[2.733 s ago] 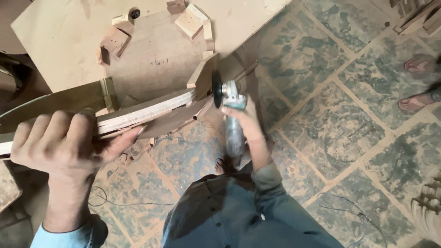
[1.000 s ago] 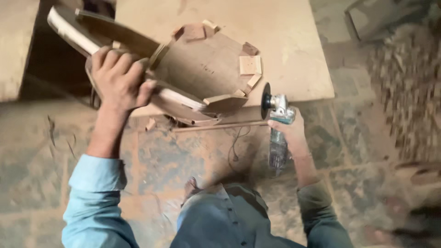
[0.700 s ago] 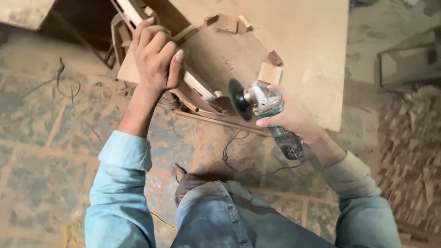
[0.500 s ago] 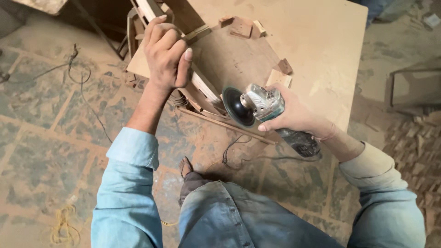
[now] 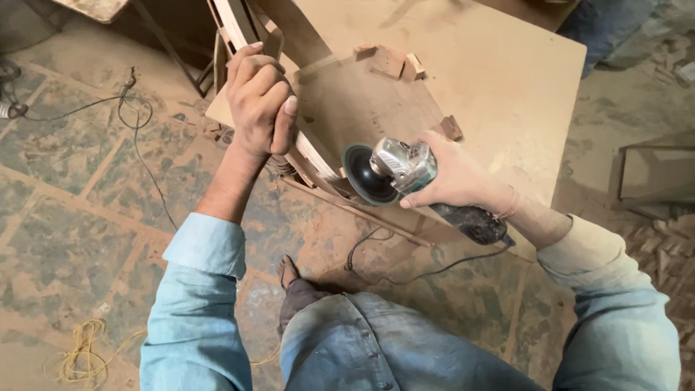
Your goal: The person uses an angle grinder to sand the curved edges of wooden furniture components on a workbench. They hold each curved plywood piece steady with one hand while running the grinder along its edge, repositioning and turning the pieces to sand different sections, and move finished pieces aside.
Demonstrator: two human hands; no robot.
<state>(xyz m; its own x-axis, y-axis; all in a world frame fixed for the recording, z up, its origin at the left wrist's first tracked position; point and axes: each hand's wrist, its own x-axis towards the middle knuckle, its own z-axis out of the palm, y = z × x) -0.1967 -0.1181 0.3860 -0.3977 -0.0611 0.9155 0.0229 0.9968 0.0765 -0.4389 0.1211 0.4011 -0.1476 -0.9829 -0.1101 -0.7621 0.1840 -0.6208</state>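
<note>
My left hand (image 5: 259,101) grips the curved laminated edge of a wooden workpiece (image 5: 362,108) that lies on a plywood table (image 5: 507,80). My right hand (image 5: 452,177) holds an angle grinder (image 5: 398,170) by its body. The grinder's dark sanding disc (image 5: 362,174) faces the curved edge, just right of my left hand. Small wooden blocks (image 5: 394,64) are fixed on the workpiece's flat face.
The grinder's black cord (image 5: 405,271) trails across the dusty tiled floor under the table. Another cable (image 5: 137,123) runs along the floor at left, and a yellow cord (image 5: 79,355) lies at lower left. My bare foot (image 5: 288,271) rests below. A wooden frame (image 5: 655,174) lies at right.
My view has swung round the table. The grinder has come in from beside the table to the curved edge, close to my left hand, which keeps its hold on the workpiece.
</note>
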